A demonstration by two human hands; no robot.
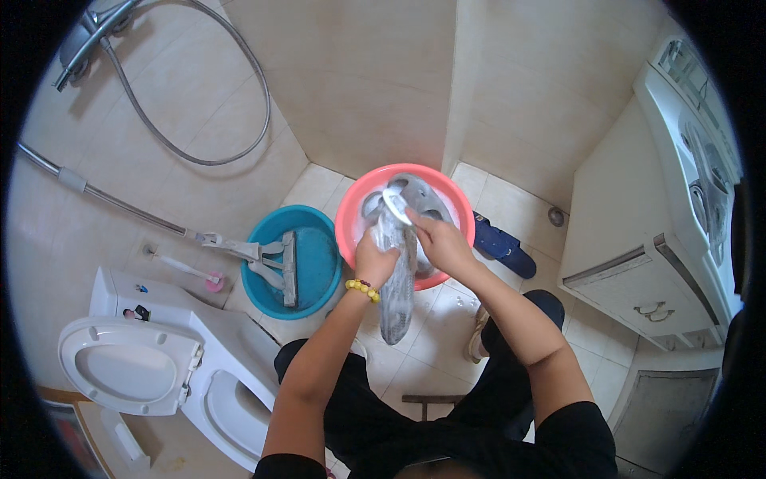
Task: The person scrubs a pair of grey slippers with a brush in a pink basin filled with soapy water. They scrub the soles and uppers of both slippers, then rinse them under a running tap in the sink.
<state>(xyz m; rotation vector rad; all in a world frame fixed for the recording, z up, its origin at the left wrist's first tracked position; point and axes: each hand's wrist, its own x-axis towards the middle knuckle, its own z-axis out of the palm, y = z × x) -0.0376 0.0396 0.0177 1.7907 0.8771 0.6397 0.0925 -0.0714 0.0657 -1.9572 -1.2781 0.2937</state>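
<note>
My left hand [376, 261], with a yellow bead bracelet at the wrist, grips a wet grey shoe [398, 299] over the near rim of a pink plastic basin [346, 230]. The shoe's far part lies above the basin, its other end pointing towards me. In my right hand [441, 242] is a white scrubbing brush [396, 205], held against the shoe's far part. Another grey item, seemingly a shoe [428, 197], sits in the basin among white suds. The fingers of my left hand partly cover the held shoe.
Left of the pink basin stands a teal basin [246, 263] with a squeeze mop head [289, 269] in it. A toilet [221, 335] with its lid up is at the lower left. Dark blue slippers [505, 245] and a white cabinet [622, 197] are to the right.
</note>
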